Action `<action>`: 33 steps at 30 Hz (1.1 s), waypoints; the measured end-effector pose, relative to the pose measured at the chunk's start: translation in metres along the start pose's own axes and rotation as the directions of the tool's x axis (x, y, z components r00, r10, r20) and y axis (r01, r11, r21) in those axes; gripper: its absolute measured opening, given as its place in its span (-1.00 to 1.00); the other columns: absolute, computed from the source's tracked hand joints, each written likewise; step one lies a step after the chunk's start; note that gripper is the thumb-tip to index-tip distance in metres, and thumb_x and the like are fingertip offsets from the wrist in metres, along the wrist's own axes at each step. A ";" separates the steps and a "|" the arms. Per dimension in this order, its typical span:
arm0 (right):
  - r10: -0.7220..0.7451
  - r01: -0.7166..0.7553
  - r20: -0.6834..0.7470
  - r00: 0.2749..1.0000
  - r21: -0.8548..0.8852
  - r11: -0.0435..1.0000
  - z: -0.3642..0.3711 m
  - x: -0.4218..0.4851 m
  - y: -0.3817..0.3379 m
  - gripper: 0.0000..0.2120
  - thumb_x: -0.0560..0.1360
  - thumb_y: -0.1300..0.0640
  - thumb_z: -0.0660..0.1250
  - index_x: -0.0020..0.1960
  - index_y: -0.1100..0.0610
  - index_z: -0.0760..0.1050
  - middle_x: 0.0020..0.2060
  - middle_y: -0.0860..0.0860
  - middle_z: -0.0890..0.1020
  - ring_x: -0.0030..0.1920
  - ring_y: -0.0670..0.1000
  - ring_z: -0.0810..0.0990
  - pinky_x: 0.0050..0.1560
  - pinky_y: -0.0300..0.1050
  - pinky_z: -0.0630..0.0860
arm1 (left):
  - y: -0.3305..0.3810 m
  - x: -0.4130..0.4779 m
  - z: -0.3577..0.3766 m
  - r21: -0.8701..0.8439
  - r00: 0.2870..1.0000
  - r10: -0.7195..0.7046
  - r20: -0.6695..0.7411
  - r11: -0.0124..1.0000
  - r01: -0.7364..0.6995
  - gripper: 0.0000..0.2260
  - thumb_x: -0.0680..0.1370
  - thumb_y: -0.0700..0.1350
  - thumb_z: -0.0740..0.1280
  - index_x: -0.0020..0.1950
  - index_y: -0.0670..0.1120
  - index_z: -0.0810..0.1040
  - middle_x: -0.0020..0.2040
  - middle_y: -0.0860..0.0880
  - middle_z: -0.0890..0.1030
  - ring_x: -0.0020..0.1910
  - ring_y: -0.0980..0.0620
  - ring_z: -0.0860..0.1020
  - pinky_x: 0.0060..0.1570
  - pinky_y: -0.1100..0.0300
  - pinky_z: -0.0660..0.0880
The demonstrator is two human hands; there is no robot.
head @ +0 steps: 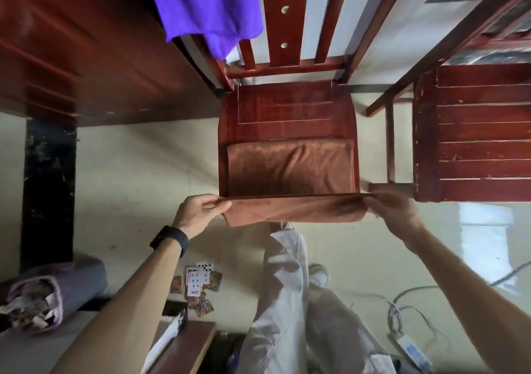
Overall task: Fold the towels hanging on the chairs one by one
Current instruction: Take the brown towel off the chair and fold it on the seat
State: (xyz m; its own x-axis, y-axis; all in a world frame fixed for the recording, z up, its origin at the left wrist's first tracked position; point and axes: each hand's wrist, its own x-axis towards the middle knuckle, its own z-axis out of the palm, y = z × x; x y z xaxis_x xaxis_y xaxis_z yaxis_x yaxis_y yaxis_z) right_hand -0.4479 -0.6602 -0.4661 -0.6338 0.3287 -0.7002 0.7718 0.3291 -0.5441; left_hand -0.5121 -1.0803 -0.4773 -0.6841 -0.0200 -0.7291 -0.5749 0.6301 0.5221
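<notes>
Nearest, scattered playing cards [198, 284] lie on the pale tiled floor [129, 172] between the person's forearms. Above them the left hand [201, 211], with a black band on its wrist, and the right hand [393, 210] each pinch one end of the brown plush towel's [290, 167] near edge, held taut along the front of the seat. The rest of that towel lies flat on the red-brown wooden chair [287, 109]. Farther off, a purple towel [207, 9] hangs over the chair's backrest, and a second slatted wooden chair [474, 132] stands just to the right.
</notes>
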 end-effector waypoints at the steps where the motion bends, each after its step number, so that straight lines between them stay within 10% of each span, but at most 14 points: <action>1: -0.008 0.009 -0.019 1.000 0.030 1.000 0.002 0.009 -0.005 -0.94 0.48 0.07 0.49 -0.15 -0.04 0.64 -0.26 -0.11 0.67 -0.26 -0.14 0.61 -0.08 -0.20 0.50 | 0.005 0.011 -0.001 -0.052 1.000 0.002 -0.021 0.999 -0.003 -0.92 0.45 -0.01 0.52 -0.11 0.02 0.70 -0.14 0.11 0.72 -0.06 0.11 0.67 0.06 0.17 0.52; 10: 0.011 0.005 -0.150 0.989 0.108 0.994 0.033 0.110 -0.031 -0.70 0.36 -0.36 0.39 -0.06 -0.18 0.62 -0.11 -0.05 0.72 -0.04 0.11 0.71 0.00 0.23 0.66 | 0.039 0.105 0.010 -0.379 0.982 -0.073 -0.172 0.925 0.002 -0.85 0.54 -0.01 0.43 0.00 -0.07 0.63 -0.12 0.05 0.67 -0.09 0.04 0.64 -0.05 0.09 0.59; 15: 0.026 -0.020 -0.195 0.980 0.034 0.999 0.046 0.128 -0.047 -0.72 0.42 -0.31 0.33 -0.04 -0.15 0.60 -0.08 -0.04 0.71 -0.04 0.16 0.68 0.06 0.21 0.63 | 0.030 0.133 0.013 -0.205 0.968 -0.098 -0.233 0.978 0.050 -0.75 0.48 0.15 0.44 0.02 0.01 0.63 -0.09 0.01 0.66 -0.04 -0.03 0.64 0.05 -0.08 0.61; 23: 0.010 -0.026 -0.256 0.967 -0.056 0.998 0.055 0.146 -0.048 -0.71 0.60 -0.13 0.24 0.16 0.02 0.58 0.04 0.08 0.69 0.05 0.15 0.63 0.13 -0.01 0.53 | 0.049 0.145 0.025 -0.051 0.932 -0.053 -0.360 0.998 0.037 -0.77 0.59 0.07 0.32 0.11 -0.05 0.59 -0.14 0.03 0.57 -0.12 0.07 0.51 -0.12 0.29 0.32; 33: -0.056 -0.014 -0.352 0.934 -0.194 0.981 0.067 0.150 -0.054 -0.70 0.60 -0.08 0.28 0.12 0.14 0.56 0.01 0.13 0.69 0.09 0.21 0.61 0.14 -0.03 0.44 | 0.045 0.148 0.034 0.349 0.907 0.130 -0.400 0.937 0.020 -0.85 0.63 0.04 0.21 0.12 0.01 0.43 -0.04 -0.03 0.64 -0.07 -0.22 0.58 -0.21 0.00 0.50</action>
State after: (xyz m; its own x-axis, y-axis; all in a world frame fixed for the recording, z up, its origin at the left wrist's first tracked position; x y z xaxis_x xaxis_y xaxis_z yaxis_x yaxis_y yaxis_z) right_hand -0.5813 -0.6879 -0.5732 -0.6539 0.5999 -0.4610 0.7558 0.4897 -0.4347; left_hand -0.6238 -1.0288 -0.5766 -0.8748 -0.2470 -0.4168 -0.3954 0.8611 0.3196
